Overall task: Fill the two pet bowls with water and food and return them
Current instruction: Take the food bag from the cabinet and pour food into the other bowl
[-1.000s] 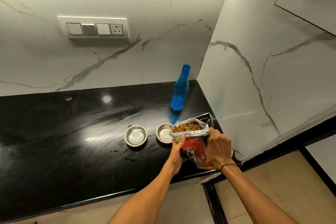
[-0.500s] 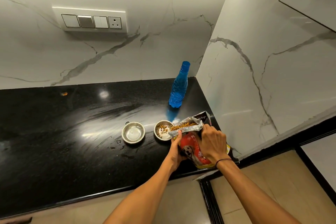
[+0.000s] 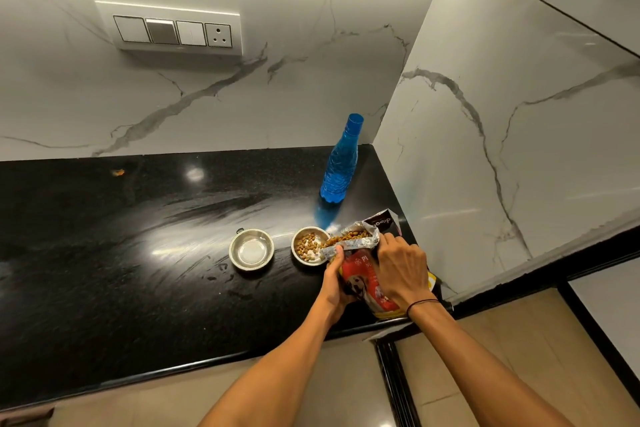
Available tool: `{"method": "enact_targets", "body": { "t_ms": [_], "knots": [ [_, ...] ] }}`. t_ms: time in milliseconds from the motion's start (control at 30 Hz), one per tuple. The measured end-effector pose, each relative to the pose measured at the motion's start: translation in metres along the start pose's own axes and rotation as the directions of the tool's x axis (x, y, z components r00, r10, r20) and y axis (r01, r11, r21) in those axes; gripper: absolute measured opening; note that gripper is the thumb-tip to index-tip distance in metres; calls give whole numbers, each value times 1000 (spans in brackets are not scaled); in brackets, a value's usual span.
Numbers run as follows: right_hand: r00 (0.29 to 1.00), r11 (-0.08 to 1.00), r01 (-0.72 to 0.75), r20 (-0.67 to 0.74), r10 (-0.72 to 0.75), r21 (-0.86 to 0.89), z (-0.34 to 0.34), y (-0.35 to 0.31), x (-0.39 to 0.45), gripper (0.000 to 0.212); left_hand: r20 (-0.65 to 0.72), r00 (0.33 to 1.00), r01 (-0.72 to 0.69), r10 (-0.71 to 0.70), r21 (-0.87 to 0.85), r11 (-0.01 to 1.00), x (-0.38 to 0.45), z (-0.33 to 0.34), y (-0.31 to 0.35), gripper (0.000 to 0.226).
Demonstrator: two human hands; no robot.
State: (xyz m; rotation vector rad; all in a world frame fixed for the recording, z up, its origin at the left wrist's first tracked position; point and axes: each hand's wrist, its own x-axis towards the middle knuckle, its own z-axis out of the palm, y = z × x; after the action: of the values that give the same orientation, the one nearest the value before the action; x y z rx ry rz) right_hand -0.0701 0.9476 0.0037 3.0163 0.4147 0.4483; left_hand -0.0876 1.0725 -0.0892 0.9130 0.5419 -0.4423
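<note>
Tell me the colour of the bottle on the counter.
Blue, cap included; the bottle shows clearly in the head view, standing near the corner.

The black counter point(image 3: 104, 270) carries two steel bowls near its right end: one point(image 3: 251, 249) bare, one point(image 3: 309, 246) at its 3 o'clock with kibble. A blue bottle point(image 3: 339, 166) stands at 1 o'clock.

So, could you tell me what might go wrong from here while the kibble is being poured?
The food bag, tilted by both hands, has a wide mouth overhanging the right bowl, so kibble may spill onto the black counter. An overfill also seems possible. The blue bottle stands close behind and could be knocked.
</note>
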Motion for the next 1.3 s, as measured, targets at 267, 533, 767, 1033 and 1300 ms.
{"method": "enact_targets", "body": {
  "t_ms": [267, 533, 767, 1033, 1300],
  "knots": [
    [999, 999, 38, 27, -38, -11, 3, -3, 3, 41, -20, 999, 34, -35, -41, 999, -2, 0, 4, 65],
    [998, 999, 43, 35, -43, -6, 4, -4, 4, 40, 2, 998, 69, -69, -104, 992, -5, -1, 5, 58],
    [997, 999, 42, 62, -41, -20, 5, -3, 4, 39, -5, 998, 65, -66, -116, 991, -1, 0, 2, 56],
    [999, 1000, 8, 50, -8, 15, 3, 1, 0, 37, -12, 999, 47, -48, -92, 995, 3, 0, -1, 67],
    [999, 993, -23, -41, 28, 113, -3, 13, -8, 38, 0, 999, -53, 53, -79, 996, 3, 7, 0, 88]
  ]
}}
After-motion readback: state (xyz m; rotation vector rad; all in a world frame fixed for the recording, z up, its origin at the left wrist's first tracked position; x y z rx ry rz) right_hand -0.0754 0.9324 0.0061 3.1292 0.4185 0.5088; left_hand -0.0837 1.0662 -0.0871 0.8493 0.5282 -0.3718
